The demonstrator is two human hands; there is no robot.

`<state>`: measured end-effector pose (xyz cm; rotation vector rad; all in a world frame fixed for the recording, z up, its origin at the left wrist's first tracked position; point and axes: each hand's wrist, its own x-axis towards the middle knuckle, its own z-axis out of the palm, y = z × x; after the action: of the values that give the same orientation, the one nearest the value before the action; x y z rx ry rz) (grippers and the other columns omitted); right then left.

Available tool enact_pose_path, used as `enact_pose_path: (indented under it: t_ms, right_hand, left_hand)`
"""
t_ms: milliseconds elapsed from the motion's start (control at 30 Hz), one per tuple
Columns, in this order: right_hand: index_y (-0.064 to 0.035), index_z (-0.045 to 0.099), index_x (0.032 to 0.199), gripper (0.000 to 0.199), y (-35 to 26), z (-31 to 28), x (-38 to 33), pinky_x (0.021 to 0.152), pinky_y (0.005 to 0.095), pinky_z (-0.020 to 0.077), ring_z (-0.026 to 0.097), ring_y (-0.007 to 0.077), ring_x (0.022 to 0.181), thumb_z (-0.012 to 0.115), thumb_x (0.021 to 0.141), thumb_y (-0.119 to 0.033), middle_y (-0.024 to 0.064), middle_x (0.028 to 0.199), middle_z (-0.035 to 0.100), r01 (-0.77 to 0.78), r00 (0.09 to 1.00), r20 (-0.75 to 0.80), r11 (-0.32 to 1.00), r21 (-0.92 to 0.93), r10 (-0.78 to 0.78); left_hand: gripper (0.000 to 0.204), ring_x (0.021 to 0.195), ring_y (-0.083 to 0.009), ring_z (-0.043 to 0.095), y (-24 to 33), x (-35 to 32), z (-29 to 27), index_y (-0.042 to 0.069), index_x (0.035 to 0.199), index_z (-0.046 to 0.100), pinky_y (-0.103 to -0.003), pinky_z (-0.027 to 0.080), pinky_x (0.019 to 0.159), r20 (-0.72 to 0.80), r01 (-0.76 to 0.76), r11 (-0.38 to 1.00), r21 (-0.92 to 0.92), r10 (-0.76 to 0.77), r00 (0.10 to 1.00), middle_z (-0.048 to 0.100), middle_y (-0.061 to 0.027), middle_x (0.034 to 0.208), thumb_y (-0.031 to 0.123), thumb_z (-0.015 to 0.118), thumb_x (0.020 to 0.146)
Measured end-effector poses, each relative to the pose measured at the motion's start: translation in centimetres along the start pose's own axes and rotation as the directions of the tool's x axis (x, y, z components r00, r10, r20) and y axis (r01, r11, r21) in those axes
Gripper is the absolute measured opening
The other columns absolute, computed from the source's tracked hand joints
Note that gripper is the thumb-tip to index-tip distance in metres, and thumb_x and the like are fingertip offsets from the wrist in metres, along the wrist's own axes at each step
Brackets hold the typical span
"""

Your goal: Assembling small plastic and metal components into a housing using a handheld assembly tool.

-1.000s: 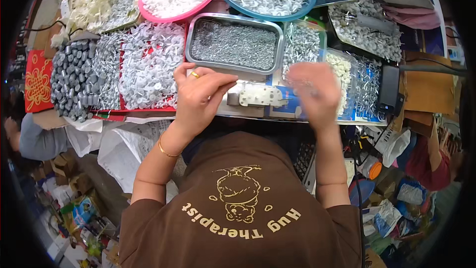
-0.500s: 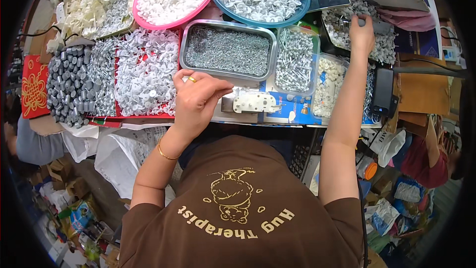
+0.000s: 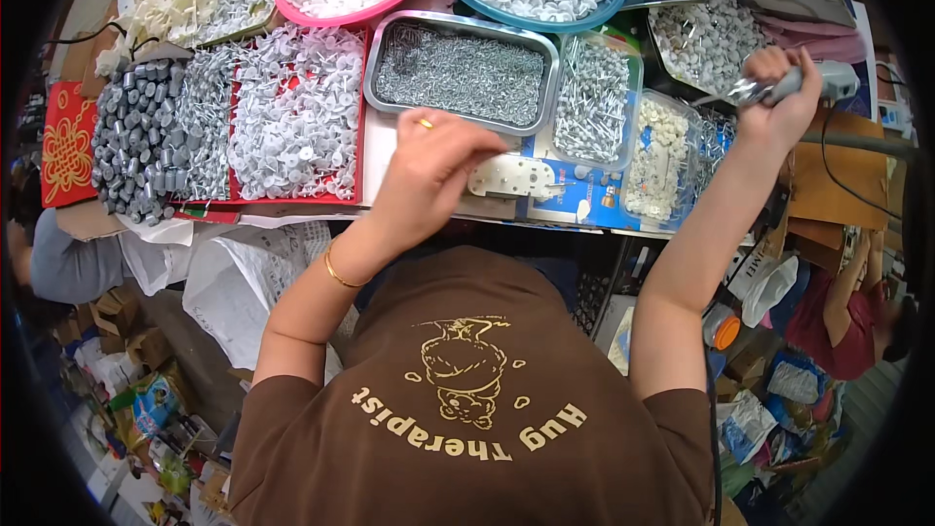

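- White plastic bracket [image 3: 513, 176] flat on counter [image 3: 390, 151], just below steel tray of screws [image 3: 458, 73].
- Left hand [image 3: 429, 170] pinched over bracket, seemingly setting a screw.
- Right hand [image 3: 774, 102] clamped on powered screwdriver [image 3: 799, 86], raised far right.
- Next, likely: bring driver tip squarely onto screw.

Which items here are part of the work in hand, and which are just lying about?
In use: left hand over the white plastic plate; right hand gripping the grey power tool; metal tray of screws.

Lying about: pink bowl, blue bowl, grey cylinders, red box.
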<state>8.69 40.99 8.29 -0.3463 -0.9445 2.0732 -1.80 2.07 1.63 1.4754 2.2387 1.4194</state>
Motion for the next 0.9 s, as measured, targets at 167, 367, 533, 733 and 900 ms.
enact_pose_path:
  t_ms: [167, 367, 533, 733, 900]
  right_hand:
    - [-0.0057, 0.054, 0.095, 0.030, 5.8, 7.9, -11.7, 0.051, 0.0282, 0.0418, 0.044, 0.0119, 0.056, 0.049, 0.100, -0.035, 0.0032, 0.070, 0.043, -0.030, 0.983, 0.172, 0.984, -0.173, 0.060]
    - [-0.0016, 0.046, 0.100, 0.050, 8.3, 9.3, -17.1, 0.040, 0.0294, 0.0433, 0.044, 0.0142, 0.043, 0.049, 0.097, -0.051, 0.0057, 0.063, 0.045, 0.036, 0.920, 0.388, 0.978, -0.207, 0.048]
    - [-0.0005, 0.045, 0.098, 0.049, 7.9, 10.1, -17.8, 0.041, 0.0299, 0.0457, 0.046, 0.0150, 0.044, 0.053, 0.096, -0.049, 0.0069, 0.064, 0.046, 0.105, 0.910, 0.409, 0.916, -0.387, 0.069]
    - [-0.0011, 0.045, 0.097, 0.047, 8.1, 10.3, -18.0, 0.042, 0.0292, 0.0458, 0.047, 0.0149, 0.046, 0.057, 0.095, -0.047, 0.0073, 0.065, 0.047, 0.191, 0.911, 0.412, 0.884, -0.426, 0.002]
    - [-0.0039, 0.043, 0.092, 0.046, 9.2, 9.1, -17.9, 0.043, 0.0272, 0.0420, 0.043, 0.0130, 0.048, 0.060, 0.094, -0.047, 0.0064, 0.065, 0.045, 0.172, 0.889, 0.451, 0.859, -0.483, 0.076]
  left_hand:
    - [0.010, 0.095, -0.0193, 0.059, 1.3, 0.3, 2.0, 0.016, 0.087, 0.070, -0.043, 0.030, 0.095, 0.067, -0.100, 0.994, 0.055, 0.096, 0.993, 0.062, 0.0029, 0.086, 0.019, 0.078, 0.082]
    - [0.016, 0.085, -0.0148, 0.057, 1.6, 0.2, 3.8, 0.019, 0.079, 0.070, -0.041, 0.028, 0.089, 0.093, -0.169, 0.981, 0.093, 0.161, 0.983, 0.062, 0.0079, 0.083, 0.024, 0.083, 0.072]
    - [0.013, 0.094, -0.0159, 0.058, 1.8, 0.0, 4.4, 0.018, 0.081, 0.068, -0.044, 0.028, 0.093, 0.071, -0.168, 0.983, 0.072, 0.163, 0.984, 0.062, 0.0067, 0.085, 0.024, 0.079, 0.077]
    - [0.011, 0.096, -0.0179, 0.058, 1.3, 0.2, 4.6, 0.017, 0.087, 0.070, -0.045, 0.028, 0.096, 0.076, -0.156, 0.987, 0.032, 0.153, 0.985, 0.063, 0.0055, 0.091, 0.020, 0.078, 0.080]
    - [0.035, 0.101, -0.0256, 0.060, 0.7, 0.5, 4.6, 0.009, 0.111, 0.055, -0.048, 0.030, 0.097, 0.193, -0.116, 0.993, 0.012, 0.111, 0.975, 0.064, -0.0024, 0.100, 0.016, 0.075, 0.083]
